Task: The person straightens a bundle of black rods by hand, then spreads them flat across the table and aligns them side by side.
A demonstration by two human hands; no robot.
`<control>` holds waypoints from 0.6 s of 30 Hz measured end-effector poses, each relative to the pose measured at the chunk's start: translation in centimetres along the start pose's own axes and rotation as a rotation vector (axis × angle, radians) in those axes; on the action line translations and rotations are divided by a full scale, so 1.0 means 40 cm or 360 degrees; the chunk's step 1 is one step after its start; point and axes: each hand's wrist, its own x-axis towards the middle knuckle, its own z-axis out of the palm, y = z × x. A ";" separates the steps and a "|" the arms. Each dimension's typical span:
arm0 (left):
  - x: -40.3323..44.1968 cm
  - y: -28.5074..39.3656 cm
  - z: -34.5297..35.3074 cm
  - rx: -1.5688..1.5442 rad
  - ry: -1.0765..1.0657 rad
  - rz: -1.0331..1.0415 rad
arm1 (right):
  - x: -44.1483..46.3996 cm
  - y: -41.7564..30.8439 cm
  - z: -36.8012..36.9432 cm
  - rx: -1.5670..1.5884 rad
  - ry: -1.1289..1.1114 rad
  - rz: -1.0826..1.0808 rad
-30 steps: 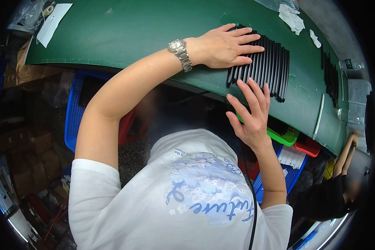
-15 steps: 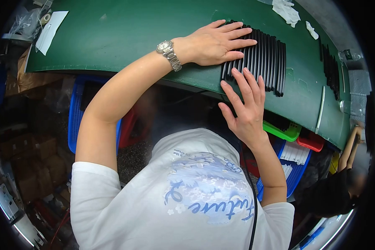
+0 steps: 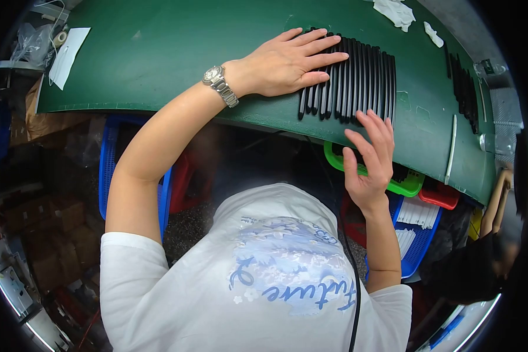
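Several thin black rods (image 3: 366,76) lie side by side in a row on the green tabletop (image 3: 176,64). My left hand (image 3: 284,63), with a metal watch on its wrist, rests palm down across the left part of the row, fingers spread. It covers the upper portions of some rods. By the row's lower ends, toward the right, is my right hand (image 3: 372,158). Its fingers are bent and apart, with nothing held between them. Whether its fingertips touch the rod ends I cannot tell.
Below the table edge are a green basket (image 3: 406,186), a red one (image 3: 439,195) and blue baskets (image 3: 107,176). More black rods (image 3: 464,94) and a white strip (image 3: 452,149) lie at right. Crumpled white paper (image 3: 396,13) is at the back. Another person's arm (image 3: 494,205) shows far right.
My left hand has moved left, and the row of rods appears slightly wider. My right hand has shifted right along the lower ends. The whole view has also moved a little.
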 end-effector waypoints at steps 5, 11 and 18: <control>-0.001 0.004 -0.009 -0.0006 0.0026 -0.0007 | 0.002 0.091 -0.079 -0.0203 0.0176 0.0273; 0.013 -0.007 -0.018 -0.0030 0.0018 -0.0023 | -0.005 0.153 -0.128 -0.0209 0.0000 0.0528; 0.008 -0.004 -0.032 0.0016 -0.0128 0.0022 | 0.032 0.054 -0.064 -0.0224 -0.0312 0.0118</control>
